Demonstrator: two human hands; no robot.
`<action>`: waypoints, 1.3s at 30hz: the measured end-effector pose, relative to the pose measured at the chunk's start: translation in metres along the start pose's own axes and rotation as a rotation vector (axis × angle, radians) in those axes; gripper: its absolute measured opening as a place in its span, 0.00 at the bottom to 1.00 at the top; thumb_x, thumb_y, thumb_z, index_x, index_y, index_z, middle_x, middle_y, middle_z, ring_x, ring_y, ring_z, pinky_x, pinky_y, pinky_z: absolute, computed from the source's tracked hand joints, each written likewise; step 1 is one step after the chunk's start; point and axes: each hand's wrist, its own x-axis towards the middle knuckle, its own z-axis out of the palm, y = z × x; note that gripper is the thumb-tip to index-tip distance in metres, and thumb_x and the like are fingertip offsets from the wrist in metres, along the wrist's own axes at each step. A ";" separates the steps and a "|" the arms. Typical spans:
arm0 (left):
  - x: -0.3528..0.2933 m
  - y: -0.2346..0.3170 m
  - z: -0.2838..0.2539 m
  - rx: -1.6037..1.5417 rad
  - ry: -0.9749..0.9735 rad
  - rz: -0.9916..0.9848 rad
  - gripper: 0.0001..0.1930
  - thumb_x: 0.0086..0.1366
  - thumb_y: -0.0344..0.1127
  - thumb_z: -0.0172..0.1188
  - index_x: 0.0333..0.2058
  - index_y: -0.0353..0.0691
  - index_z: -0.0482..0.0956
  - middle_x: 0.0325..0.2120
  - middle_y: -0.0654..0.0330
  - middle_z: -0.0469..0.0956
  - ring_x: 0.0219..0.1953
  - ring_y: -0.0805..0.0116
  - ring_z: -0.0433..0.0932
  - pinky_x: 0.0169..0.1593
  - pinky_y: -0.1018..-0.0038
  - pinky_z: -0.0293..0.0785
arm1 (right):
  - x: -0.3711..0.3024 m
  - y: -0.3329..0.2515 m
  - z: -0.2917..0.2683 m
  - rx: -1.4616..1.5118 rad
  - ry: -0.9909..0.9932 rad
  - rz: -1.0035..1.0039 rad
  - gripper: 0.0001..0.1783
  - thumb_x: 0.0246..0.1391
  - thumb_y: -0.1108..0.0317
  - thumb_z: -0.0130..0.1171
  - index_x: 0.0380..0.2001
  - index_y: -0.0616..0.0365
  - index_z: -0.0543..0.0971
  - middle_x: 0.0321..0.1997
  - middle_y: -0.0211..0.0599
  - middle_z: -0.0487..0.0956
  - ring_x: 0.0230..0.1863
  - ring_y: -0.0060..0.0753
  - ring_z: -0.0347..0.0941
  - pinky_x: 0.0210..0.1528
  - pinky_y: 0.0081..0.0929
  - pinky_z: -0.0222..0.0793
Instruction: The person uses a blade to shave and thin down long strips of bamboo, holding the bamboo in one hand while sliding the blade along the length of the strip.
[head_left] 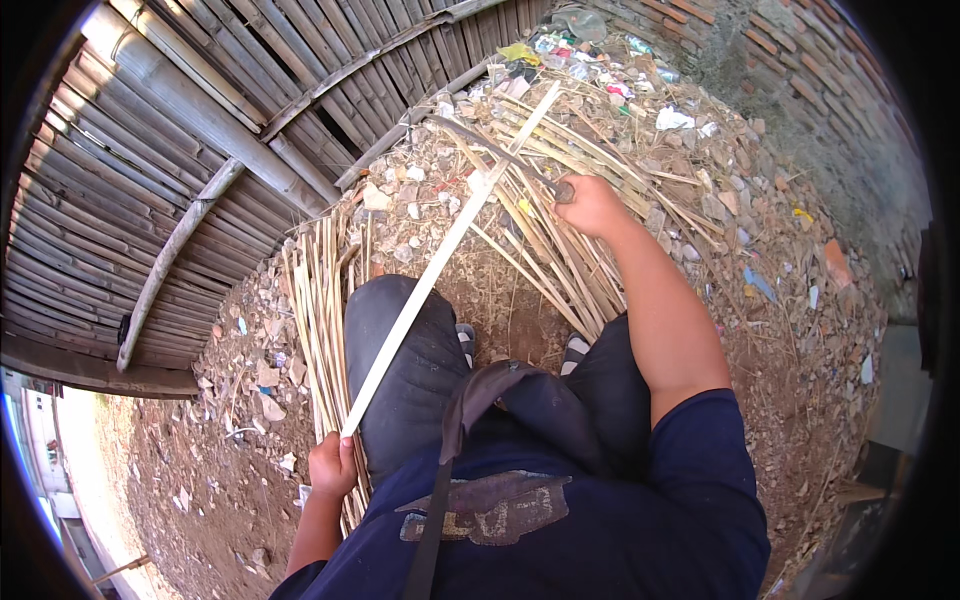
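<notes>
A long pale bamboo strip (420,296) slants across my left thigh, its far end over the ground ahead. My left hand (333,464) is closed round its near end, beside my left hip. In my right hand (592,207), fingers wrapped round the handle, is a knife (535,174) with a long, dark, narrow blade pointing away to the left. The blade crosses the strip toward its far end; whether it cuts into it I cannot tell. Split bamboo sticks (315,320) lie along my left leg, and more bamboo strips (580,265) are spread in front of me and to the right.
A bamboo-slat wall (190,240) with a thick pole stands at the left, and a brick wall (800,75) at the right. Stones, plastic scraps and a white crumpled piece (673,119) litter the dirt ground (720,400). My sandalled feet are between the bundles.
</notes>
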 end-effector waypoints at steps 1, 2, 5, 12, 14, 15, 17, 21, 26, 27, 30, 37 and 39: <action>0.000 0.001 -0.002 0.008 0.007 -0.020 0.19 0.73 0.43 0.51 0.23 0.37 0.70 0.16 0.44 0.72 0.20 0.37 0.74 0.26 0.51 0.69 | 0.000 0.006 -0.003 -0.001 0.003 -0.003 0.20 0.48 0.58 0.66 0.43 0.56 0.84 0.37 0.51 0.84 0.41 0.56 0.80 0.45 0.45 0.76; 0.002 0.001 -0.008 0.011 -0.001 -0.017 0.20 0.73 0.43 0.51 0.23 0.37 0.69 0.16 0.44 0.72 0.20 0.37 0.73 0.25 0.51 0.69 | 0.000 0.011 -0.004 0.014 0.033 -0.013 0.21 0.48 0.58 0.66 0.43 0.58 0.84 0.38 0.52 0.84 0.41 0.56 0.80 0.45 0.44 0.76; 0.003 0.001 -0.012 0.022 -0.023 -0.036 0.19 0.73 0.42 0.51 0.23 0.37 0.69 0.16 0.44 0.72 0.20 0.37 0.73 0.25 0.51 0.68 | -0.016 -0.022 -0.010 0.009 0.090 -0.076 0.19 0.48 0.58 0.66 0.43 0.56 0.84 0.36 0.51 0.84 0.40 0.56 0.80 0.44 0.45 0.76; 0.003 -0.004 0.003 0.081 0.008 -0.037 0.18 0.71 0.43 0.53 0.24 0.38 0.71 0.17 0.45 0.74 0.20 0.38 0.75 0.26 0.50 0.71 | -0.026 -0.052 -0.003 -0.376 -0.166 -0.326 0.15 0.45 0.60 0.66 0.38 0.50 0.84 0.30 0.48 0.82 0.36 0.55 0.80 0.42 0.49 0.75; 0.005 -0.007 0.005 0.113 0.032 -0.022 0.18 0.71 0.43 0.53 0.25 0.38 0.71 0.17 0.45 0.74 0.21 0.39 0.76 0.26 0.50 0.71 | -0.006 -0.012 0.007 -0.108 0.003 -0.127 0.13 0.44 0.61 0.66 0.36 0.49 0.83 0.29 0.47 0.82 0.37 0.55 0.80 0.42 0.50 0.75; 0.004 -0.009 0.003 0.155 0.053 -0.020 0.17 0.71 0.43 0.53 0.25 0.39 0.71 0.17 0.45 0.75 0.21 0.39 0.76 0.26 0.49 0.72 | -0.007 -0.016 0.006 -0.108 0.003 -0.132 0.13 0.44 0.61 0.66 0.36 0.49 0.83 0.29 0.47 0.82 0.37 0.55 0.80 0.42 0.50 0.75; 0.004 -0.011 0.000 0.195 0.065 -0.022 0.17 0.71 0.44 0.54 0.25 0.38 0.71 0.17 0.45 0.74 0.20 0.39 0.75 0.26 0.49 0.71 | -0.012 -0.021 0.002 -0.202 0.012 -0.152 0.13 0.43 0.62 0.65 0.35 0.51 0.83 0.31 0.47 0.82 0.38 0.55 0.80 0.42 0.50 0.75; 0.002 -0.016 0.003 0.214 0.074 0.030 0.17 0.70 0.44 0.55 0.25 0.38 0.69 0.17 0.45 0.73 0.20 0.39 0.75 0.26 0.49 0.71 | -0.028 -0.062 -0.007 -0.270 -0.123 -0.205 0.16 0.45 0.61 0.65 0.39 0.52 0.84 0.34 0.49 0.83 0.40 0.54 0.80 0.44 0.48 0.76; 0.008 -0.016 0.008 0.233 0.125 0.077 0.17 0.70 0.44 0.55 0.25 0.38 0.69 0.17 0.45 0.73 0.20 0.39 0.75 0.25 0.49 0.71 | -0.007 -0.011 0.011 -0.220 -0.123 -0.162 0.12 0.43 0.63 0.64 0.34 0.51 0.83 0.33 0.48 0.82 0.38 0.54 0.80 0.43 0.48 0.76; 0.008 -0.014 0.004 0.260 0.125 0.067 0.18 0.70 0.44 0.56 0.25 0.39 0.69 0.17 0.45 0.73 0.20 0.39 0.75 0.25 0.49 0.71 | -0.007 -0.016 0.008 -0.222 -0.122 -0.167 0.12 0.43 0.63 0.64 0.34 0.51 0.83 0.33 0.48 0.82 0.38 0.54 0.80 0.43 0.48 0.76; 0.005 -0.009 -0.003 0.269 0.118 0.045 0.17 0.69 0.44 0.56 0.25 0.39 0.69 0.17 0.45 0.73 0.20 0.40 0.75 0.25 0.49 0.71 | -0.022 -0.047 -0.005 -0.221 -0.120 -0.090 0.11 0.42 0.63 0.63 0.32 0.51 0.83 0.31 0.47 0.82 0.37 0.54 0.80 0.42 0.48 0.75; 0.005 -0.028 0.008 0.246 0.127 0.102 0.17 0.69 0.44 0.56 0.25 0.39 0.70 0.17 0.45 0.72 0.20 0.40 0.74 0.25 0.49 0.71 | 0.004 0.013 0.019 -0.148 -0.087 -0.147 0.23 0.47 0.60 0.67 0.48 0.57 0.84 0.33 0.52 0.83 0.35 0.51 0.81 0.41 0.42 0.75; 0.009 -0.029 0.002 0.251 0.139 0.111 0.17 0.69 0.44 0.56 0.25 0.39 0.69 0.17 0.45 0.72 0.20 0.40 0.74 0.25 0.50 0.71 | 0.009 0.033 0.023 -0.081 0.173 -0.040 0.26 0.48 0.59 0.68 0.51 0.58 0.83 0.33 0.52 0.84 0.36 0.49 0.81 0.42 0.41 0.75</action>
